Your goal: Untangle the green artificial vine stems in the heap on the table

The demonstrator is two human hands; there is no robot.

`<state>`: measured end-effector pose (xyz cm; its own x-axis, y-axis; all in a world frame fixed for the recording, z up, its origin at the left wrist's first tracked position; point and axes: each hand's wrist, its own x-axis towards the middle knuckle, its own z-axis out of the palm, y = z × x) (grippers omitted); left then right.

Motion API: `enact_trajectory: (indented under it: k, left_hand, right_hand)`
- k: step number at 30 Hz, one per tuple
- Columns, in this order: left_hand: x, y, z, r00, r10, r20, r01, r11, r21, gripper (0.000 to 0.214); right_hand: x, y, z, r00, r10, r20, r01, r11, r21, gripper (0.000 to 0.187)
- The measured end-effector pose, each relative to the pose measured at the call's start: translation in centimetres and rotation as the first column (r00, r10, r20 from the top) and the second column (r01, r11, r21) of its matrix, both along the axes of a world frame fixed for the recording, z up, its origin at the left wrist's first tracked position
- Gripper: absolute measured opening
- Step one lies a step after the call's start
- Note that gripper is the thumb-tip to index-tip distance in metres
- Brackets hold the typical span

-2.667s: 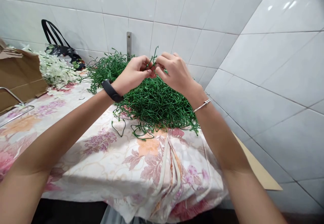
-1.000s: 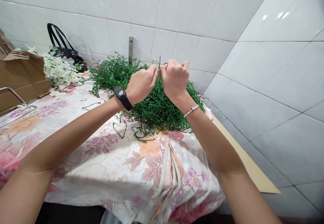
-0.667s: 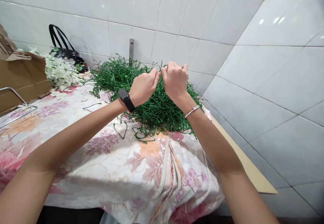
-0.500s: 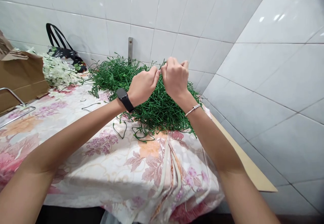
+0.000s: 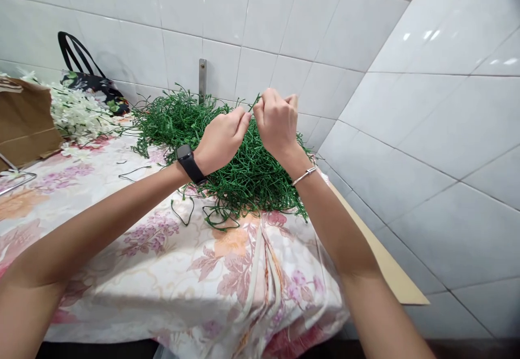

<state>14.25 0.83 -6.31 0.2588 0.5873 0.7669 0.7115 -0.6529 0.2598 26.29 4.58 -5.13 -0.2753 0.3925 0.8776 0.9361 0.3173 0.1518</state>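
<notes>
A large tangled pile of thin green plastic stems (image 5: 260, 180) lies on the table. Just above it my left hand (image 5: 222, 139), with a black band on the wrist, is closed in a pinch. My right hand (image 5: 277, 123) is curled closed close beside it, slightly higher. A short piece of green stem (image 5: 253, 103) shows in the small gap between the two hands, its ends hidden in the fingers. A few loose stems (image 5: 182, 213) lie on the cloth in front of the pile.
A flowered cloth (image 5: 162, 278) covers the table. To the left are white artificial flowers (image 5: 81, 112), a cardboard box (image 5: 26, 123), a metal wire frame (image 5: 18, 183) and a dark floral bag (image 5: 95, 91). White tiled walls close off the back and right; a beige board (image 5: 382, 250) runs along the right edge.
The view has turned slightly right, so everything sits further left. My hands have drawn a little apart, and more of the green stem shows between them.
</notes>
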Motion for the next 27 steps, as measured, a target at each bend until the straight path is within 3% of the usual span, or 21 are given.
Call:
enact_trajectory:
  k: [3, 5, 7, 9, 10, 12, 14, 21, 24, 27]
  left_hand:
    - [-0.2, -1.7, -1.6, 0.994, 0.059, -0.09, -0.052, 0.995, 0.081, 0.029]
    - [-1.1, -4.0, -3.7, 0.968, 0.1, -0.231, -0.04, 0.967, 0.252, 0.025]
    - [-2.3, -6.5, -6.2, 0.876, 0.059, -0.478, 0.177, 0.883, 0.435, 0.016]
    - [-3.6, -8.3, -8.0, 0.774, 0.094, -0.626, 0.324, 0.79, 0.52, 0.011]
    - [-4.1, -8.8, -8.4, 0.725, 0.103, -0.681, 0.372, 0.774, 0.512, 0.014]
    - [-4.6, -8.8, -8.5, 0.695, 0.115, -0.71, 0.368, 0.791, 0.489, 0.014]
    - [-4.6, -7.9, -7.9, 0.703, 0.123, -0.701, 0.324, 0.822, 0.469, 0.012]
    - [-3.0, -4.4, -7.5, 0.655, 0.232, -0.719, 0.27, 0.817, 0.51, 0.009]
    - [-2.5, -3.1, -7.0, 0.636, 0.254, -0.728, 0.243, 0.831, 0.501, 0.008]
    - [-2.3, -1.5, -4.9, 0.677, 0.24, -0.696, 0.169, 0.87, 0.464, 0.016]
  right_hand:
    - [3.4, 2.2, 1.0, 0.983, -0.119, -0.141, 0.122, 0.992, 0.016, 0.032]
    - [7.9, 3.3, 2.3, 0.891, -0.258, -0.373, 0.262, 0.964, -0.042, 0.03]
    - [13.1, 3.6, 3.5, 0.808, -0.3, -0.507, 0.337, 0.941, -0.019, 0.024]
    - [17.6, 3.2, 4.1, 0.793, -0.27, -0.547, 0.314, 0.949, -0.015, 0.028]
    - [19.2, 2.9, 4.3, 0.789, -0.238, -0.566, 0.268, 0.963, -0.031, 0.029]
    - [20.8, 2.5, 4.3, 0.716, -0.07, -0.695, 0.093, 0.996, -0.005, 0.026]
    - [20.3, 2.5, 4.3, 0.677, 0.024, -0.735, -0.034, 0.999, 0.001, 0.024]
    - [11.3, 3.0, 3.9, 0.874, 0.047, -0.483, -0.132, 0.981, -0.143, 0.023]
    - [7.5, 2.6, 2.7, 0.947, 0.134, -0.293, -0.23, 0.918, -0.323, 0.022]
    - [5.1, 2.1, 1.5, 0.965, 0.231, -0.127, -0.264, 0.847, -0.461, 0.024]
